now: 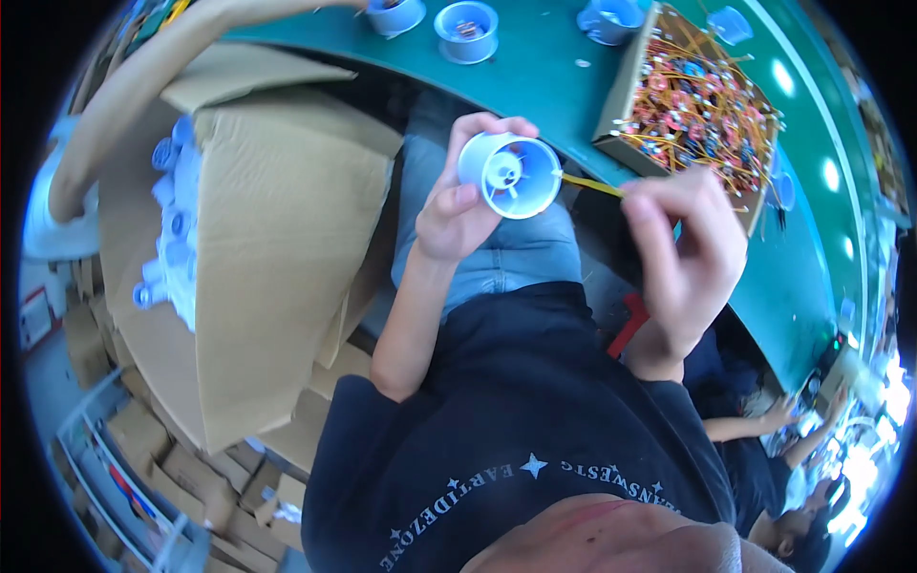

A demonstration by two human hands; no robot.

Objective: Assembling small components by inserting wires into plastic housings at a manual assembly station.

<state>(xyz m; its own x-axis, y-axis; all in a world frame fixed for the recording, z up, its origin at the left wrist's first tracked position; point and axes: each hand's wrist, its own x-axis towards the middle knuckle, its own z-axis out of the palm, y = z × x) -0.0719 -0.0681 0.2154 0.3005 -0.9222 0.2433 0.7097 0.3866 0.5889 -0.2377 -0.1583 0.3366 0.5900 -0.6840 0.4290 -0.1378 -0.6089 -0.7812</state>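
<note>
My left hand point(457, 196) is wrapped round a white plastic cup-shaped housing point(531, 202), its open mouth turned up. Inside the housing a round central post and thin ribs show. Between thumb and finger of my right hand point(690, 250) is the end of a yellow wire point(594, 184), stretched towards the housing's right rim. A small white tip on the wire sits at that rim; whether it is inside or just in front I cannot tell. Both hands are above my lap.
An open carton point(277, 220) of white plastic parts point(177, 229) stands at the left. On the green table point(535, 95) are a box of wired components point(702, 115) and several cups, one white cup point(466, 33) holding small parts. Another person's arm point(143, 91) reaches in at the upper left.
</note>
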